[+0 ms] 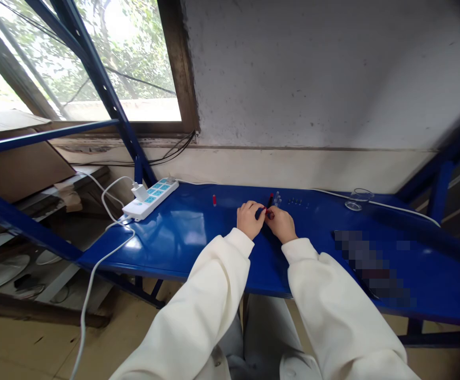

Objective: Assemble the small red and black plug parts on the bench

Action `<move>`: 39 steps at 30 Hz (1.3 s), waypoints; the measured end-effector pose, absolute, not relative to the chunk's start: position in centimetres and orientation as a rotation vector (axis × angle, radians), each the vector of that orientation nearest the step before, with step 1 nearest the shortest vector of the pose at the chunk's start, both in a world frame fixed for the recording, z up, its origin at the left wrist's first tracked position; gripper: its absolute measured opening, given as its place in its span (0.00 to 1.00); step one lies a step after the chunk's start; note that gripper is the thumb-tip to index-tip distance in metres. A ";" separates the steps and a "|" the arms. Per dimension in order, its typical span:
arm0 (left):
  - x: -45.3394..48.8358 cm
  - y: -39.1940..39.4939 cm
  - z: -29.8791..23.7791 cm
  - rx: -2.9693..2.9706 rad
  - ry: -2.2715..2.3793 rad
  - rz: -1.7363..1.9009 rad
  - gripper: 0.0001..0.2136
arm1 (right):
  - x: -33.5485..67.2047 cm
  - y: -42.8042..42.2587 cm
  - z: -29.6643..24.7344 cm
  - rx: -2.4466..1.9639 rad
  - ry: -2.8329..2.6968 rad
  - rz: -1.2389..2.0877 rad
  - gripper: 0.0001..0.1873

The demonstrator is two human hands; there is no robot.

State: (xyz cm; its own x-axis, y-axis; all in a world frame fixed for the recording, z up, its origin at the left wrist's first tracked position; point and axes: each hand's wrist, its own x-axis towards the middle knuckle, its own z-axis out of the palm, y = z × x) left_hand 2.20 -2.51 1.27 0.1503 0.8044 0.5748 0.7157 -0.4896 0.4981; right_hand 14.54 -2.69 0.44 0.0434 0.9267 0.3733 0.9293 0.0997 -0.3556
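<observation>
My left hand (249, 219) and my right hand (282, 224) meet above the blue table, fingers pinched together. Between their fingertips is a small red piece (266, 210), mostly covered, so its kind cannot be made out. Just beyond my right hand stands a narrow black piece with a red top (270, 200). Beside it are several small clear pieces (277, 199). Farther right, several tiny pieces (295, 201) sit in a loose row. A small red tube with a pale base (214, 200) stands upright to the left of my hands.
A white power strip (153, 200) with a plug and cable lies at the table's left end. Clear round dishes (353, 206) rest near the back right. A blurred-out dark flat object (372, 269) lies to the right. Blue metal posts (107, 89) rise beside the table (174, 258).
</observation>
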 end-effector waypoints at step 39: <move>-8.7 7.3 9.0 2.803 1.617 0.169 0.04 | 14.6 -2.3 -0.5 -1.491 -1.927 0.151 0.13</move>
State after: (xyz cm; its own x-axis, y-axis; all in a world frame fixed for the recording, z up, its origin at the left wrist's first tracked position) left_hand -8.72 7.30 8.97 0.4977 0.8561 0.1392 0.8664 -0.4983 -0.0331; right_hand 14.60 -2.28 -0.52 -0.1060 0.8908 0.4419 0.8110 0.3346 -0.4799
